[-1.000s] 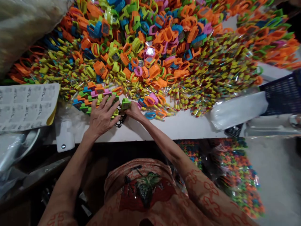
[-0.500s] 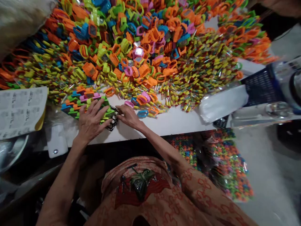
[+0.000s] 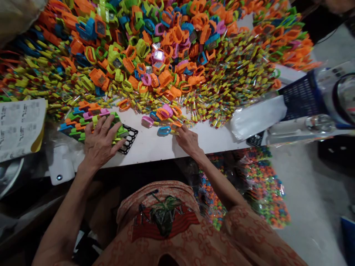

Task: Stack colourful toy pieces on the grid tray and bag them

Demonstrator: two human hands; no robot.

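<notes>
My left hand (image 3: 100, 140) lies flat, fingers spread, on a row of coloured plastic toy watches (image 3: 80, 120) set in a black grid tray (image 3: 129, 138) near the table's front edge. My right hand (image 3: 188, 139) rests on the white table (image 3: 155, 146) to the right, its fingertips at an orange piece beside a blue toy watch (image 3: 164, 130) and a pink one (image 3: 146, 120). Whether those fingers grip anything is hidden. A huge heap of orange, green, blue and pink toy watches (image 3: 166, 37) covers the far side of the table.
Small yellow-capped tubes (image 3: 235, 85) lie in a mass right of the heap. A printed sheet (image 3: 19, 127) sits at the left, a white plastic packet (image 3: 257, 116) and a dark blue basket (image 3: 301, 99) at the right. Bags of coloured pieces (image 3: 257, 192) stand below the table.
My right hand left the tray, where it had set a green watch, and moved right to the loose pieces at the heap's edge. My left hand stayed on the row.
</notes>
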